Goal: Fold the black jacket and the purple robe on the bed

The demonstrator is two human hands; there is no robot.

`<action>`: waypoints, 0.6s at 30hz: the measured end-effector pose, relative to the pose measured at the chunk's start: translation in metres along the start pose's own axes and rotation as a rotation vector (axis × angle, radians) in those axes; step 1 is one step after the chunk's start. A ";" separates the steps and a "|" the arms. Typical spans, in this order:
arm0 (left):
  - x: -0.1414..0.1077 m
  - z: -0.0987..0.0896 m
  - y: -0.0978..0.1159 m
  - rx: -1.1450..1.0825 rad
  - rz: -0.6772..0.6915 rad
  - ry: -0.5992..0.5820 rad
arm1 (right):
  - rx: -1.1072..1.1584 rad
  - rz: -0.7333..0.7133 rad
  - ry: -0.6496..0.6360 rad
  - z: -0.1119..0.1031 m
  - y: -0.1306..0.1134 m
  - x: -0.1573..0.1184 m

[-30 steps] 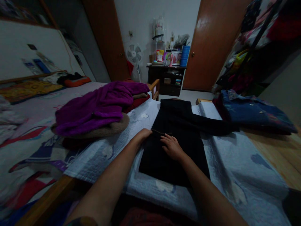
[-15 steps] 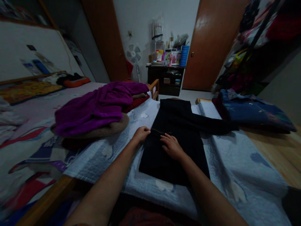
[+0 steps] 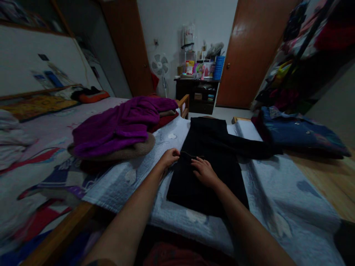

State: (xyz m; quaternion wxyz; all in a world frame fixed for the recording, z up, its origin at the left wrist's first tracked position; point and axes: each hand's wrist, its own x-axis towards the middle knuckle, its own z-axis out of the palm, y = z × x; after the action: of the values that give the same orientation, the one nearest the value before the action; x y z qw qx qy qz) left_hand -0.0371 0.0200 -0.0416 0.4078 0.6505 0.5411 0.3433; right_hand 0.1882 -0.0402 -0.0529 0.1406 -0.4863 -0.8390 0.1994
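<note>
A black long-sleeved garment [image 3: 213, 147] lies on a light blue quilted cover [image 3: 169, 201], one sleeve stretched out to the right. At the garment's left edge, my left hand [image 3: 169, 158] pinches the black cloth at one end of a thin brownish strip or edge [image 3: 191, 155]. Near the other end of that strip, my right hand [image 3: 204, 171] rests on the garment with its fingers spread and slightly bent.
Left of the garment is a pile with a purple fleece [image 3: 116, 127] on top. Folded denim clothing [image 3: 299, 129] lies at the right beside a wooden surface [image 3: 327, 181]. A fan [image 3: 161, 65] and dark cabinet [image 3: 194, 92] stand at the back.
The view has shifted slightly, moving the scene a little to the right in the picture. Both hands keep nearly the same places on the black garment.
</note>
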 end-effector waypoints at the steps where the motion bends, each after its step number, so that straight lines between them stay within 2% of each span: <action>1: 0.001 0.000 -0.001 0.008 0.003 0.000 | 0.001 -0.001 0.004 0.000 0.000 0.000; 6: 0.003 0.005 -0.006 0.107 0.019 0.026 | 0.000 0.000 0.007 0.000 0.000 0.000; 12: -0.003 0.006 -0.009 0.360 0.047 0.083 | -0.001 -0.010 0.019 0.002 0.002 0.000; 18: -0.009 0.000 0.003 0.599 0.005 0.079 | 0.007 -0.025 0.036 0.002 0.002 0.000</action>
State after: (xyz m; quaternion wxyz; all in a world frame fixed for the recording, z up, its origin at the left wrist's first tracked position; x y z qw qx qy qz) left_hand -0.0373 0.0105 -0.0390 0.1756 0.7294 0.6319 0.1945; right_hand 0.1890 -0.0400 -0.0551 0.1600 -0.4788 -0.8417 0.1916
